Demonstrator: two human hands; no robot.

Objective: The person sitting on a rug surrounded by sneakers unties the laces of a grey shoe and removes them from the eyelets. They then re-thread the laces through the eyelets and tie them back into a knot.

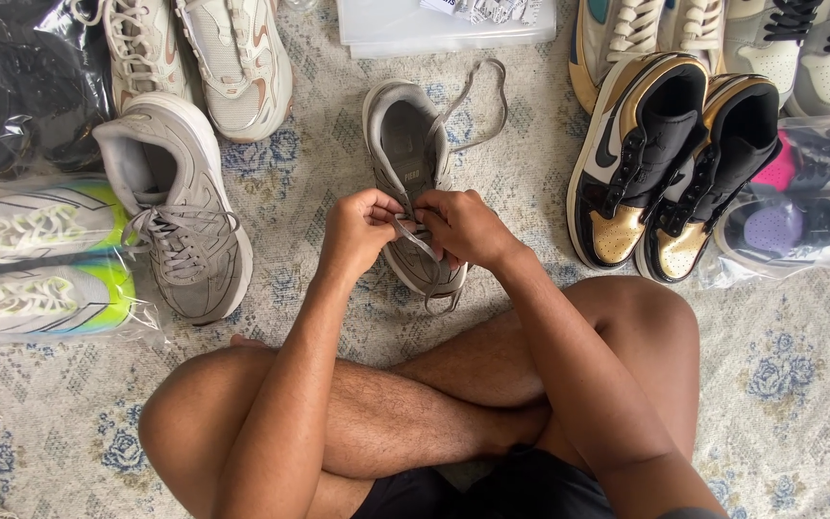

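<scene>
While sitting cross-legged on the rug (780, 384), the person is lacing a grey sneaker (413, 183) at frame centre; left hand (362, 231) and right hand (463, 226) are pinching its lace (418, 240). Next, likely: feeding another eyelet.

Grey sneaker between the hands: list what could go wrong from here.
1. Both the left hand and right hand pinch the grey lace over the grey sneaker; an uneven pull might leave its ends unequal, since one long loop already trails past the heel.
2. The matching grey shoe and gold-and-black pair sit close; a wide elbow swing could knock them.
</scene>
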